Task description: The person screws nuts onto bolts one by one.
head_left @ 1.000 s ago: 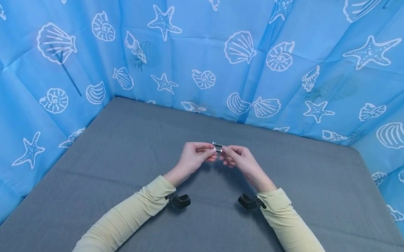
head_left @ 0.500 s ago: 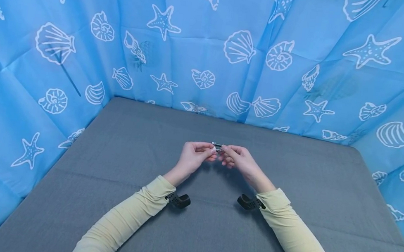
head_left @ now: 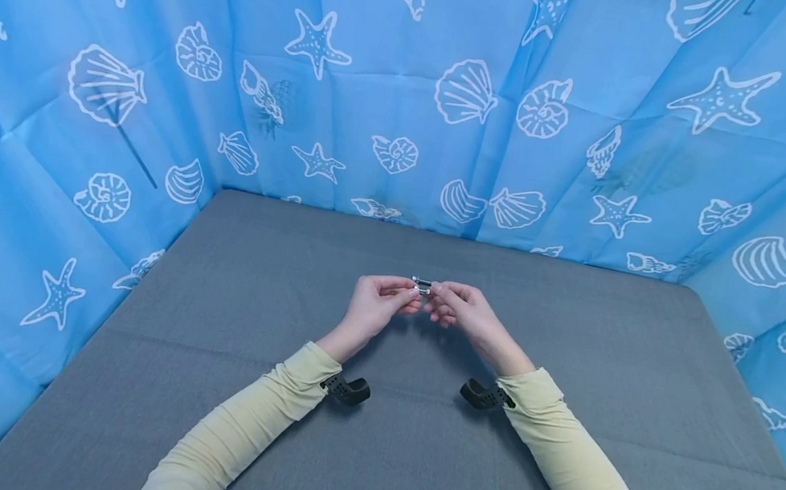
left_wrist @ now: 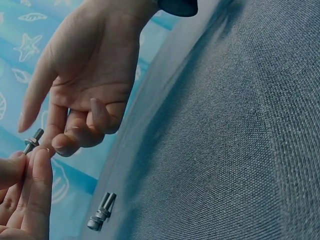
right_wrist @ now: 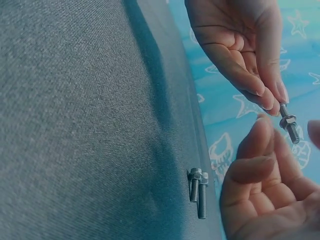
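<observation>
Between its thumb and fingertips, my left hand [head_left: 371, 305] pinches a small metal bolt [right_wrist: 293, 134] by one end, above the table. A nut [right_wrist: 288, 121] sits partway along the bolt's thread. Facing it, my right hand [head_left: 471, 312] has its thumb and index finger spread on either side of the bolt's free end; in the right wrist view they stand apart from the metal. Beyond the hands, a pair of bolts [left_wrist: 102, 212] lies side by side on the table, each with a nut or head at one end. The left fingertips cover the held bolt's other end.
A grey cloth-covered table [head_left: 254, 439] spreads beneath both arms. Blue curtains [head_left: 401, 44] printed with white shells and starfish hang behind it and at both sides. Black bands [head_left: 347, 390] are worn at the wrists, over yellow sleeves [head_left: 242, 422].
My right fingertips shift slightly about the free end of the bolt, leftward and back. The left hand keeps its place and its pinch.
</observation>
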Action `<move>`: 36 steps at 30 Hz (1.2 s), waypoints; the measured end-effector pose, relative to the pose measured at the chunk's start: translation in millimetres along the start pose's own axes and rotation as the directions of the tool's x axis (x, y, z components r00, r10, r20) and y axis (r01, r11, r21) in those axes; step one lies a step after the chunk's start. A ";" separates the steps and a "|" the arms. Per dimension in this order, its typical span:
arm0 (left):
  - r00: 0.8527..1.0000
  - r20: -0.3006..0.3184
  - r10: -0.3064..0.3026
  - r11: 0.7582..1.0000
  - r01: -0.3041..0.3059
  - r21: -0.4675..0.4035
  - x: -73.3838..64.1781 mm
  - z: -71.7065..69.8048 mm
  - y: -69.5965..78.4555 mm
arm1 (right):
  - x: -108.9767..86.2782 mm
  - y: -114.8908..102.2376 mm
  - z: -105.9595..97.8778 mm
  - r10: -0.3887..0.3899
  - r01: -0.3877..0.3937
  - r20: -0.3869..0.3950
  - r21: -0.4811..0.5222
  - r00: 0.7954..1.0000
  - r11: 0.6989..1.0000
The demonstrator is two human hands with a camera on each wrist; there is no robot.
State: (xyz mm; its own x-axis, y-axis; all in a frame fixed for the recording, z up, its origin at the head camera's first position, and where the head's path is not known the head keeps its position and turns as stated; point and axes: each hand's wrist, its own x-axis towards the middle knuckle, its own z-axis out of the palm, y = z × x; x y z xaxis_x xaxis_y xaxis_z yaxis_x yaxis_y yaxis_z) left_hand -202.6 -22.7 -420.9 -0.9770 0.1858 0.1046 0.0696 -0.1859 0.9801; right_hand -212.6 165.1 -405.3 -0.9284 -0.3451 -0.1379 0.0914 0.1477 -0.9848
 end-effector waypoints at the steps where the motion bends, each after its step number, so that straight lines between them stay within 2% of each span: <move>1: 1.000 0.004 -0.002 1.000 0.002 -0.006 0.5 -0.3 -0.1 | -0.1 0.0 -0.1 -0.003 0.004 -0.002 0.012 1.000 1.000; 4: 1.000 0.015 -0.021 1.000 0.022 -0.009 0.8 -1.3 1.6 | -0.9 0.6 -1.2 -0.030 0.030 -0.002 0.024 1.000 0.999; 8: 0.999 0.028 -0.037 0.999 0.036 0.009 -4.1 0.0 13.1 | 0.1 1.9 -2.0 -0.038 0.038 -0.002 0.000 0.999 0.999; 11: 0.999 0.024 -0.027 1.000 0.027 0.008 -3.4 0.3 11.6 | 0.9 0.7 -1.0 -0.012 0.012 -0.004 0.002 1.000 1.000; 14: 1.000 0.014 -0.020 1.000 0.020 0.000 1.6 -1.4 1.1 | 0.1 -0.9 0.0 -0.012 0.012 -0.008 0.016 1.000 1.000; 19: 0.999 0.009 -0.034 0.999 0.034 -0.010 0.4 -1.4 1.3 | -0.8 0.6 -0.7 -0.065 0.065 -0.004 -0.018 0.998 0.998; 22: 1.000 -0.005 -0.027 1.000 0.027 -0.001 0.0 0.1 0.4 | -0.1 0.7 -0.6 -0.044 0.043 -0.009 -0.034 0.999 0.998; 26: 1.000 -0.018 0.001 1.000 -0.001 0.004 0.1 1.4 -1.0 | 0.6 0.6 -0.7 -0.008 0.008 -0.022 0.008 1.000 1.000; 32: 1.000 -0.025 -0.011 1.000 0.010 -0.002 0.1 0.9 -0.4 | -0.8 0.6 -2.3 -0.059 0.059 -0.019 0.004 0.998 0.998; 36: 1.000 -0.014 -0.011 1.000 0.011 -0.001 0.1 0.4 1.2 | -0.3 0.2 -1.7 -0.046 0.046 -0.011 -0.010 0.999 0.999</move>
State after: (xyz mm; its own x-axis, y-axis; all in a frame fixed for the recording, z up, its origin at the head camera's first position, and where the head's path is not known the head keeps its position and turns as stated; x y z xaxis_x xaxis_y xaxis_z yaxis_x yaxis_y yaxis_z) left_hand -202.5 -22.6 -419.6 -0.9805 0.1742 0.0911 0.0584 -0.1844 0.9811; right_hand -212.9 166.8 -405.2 -0.9356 -0.3409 -0.0915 0.0454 0.1410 -0.9890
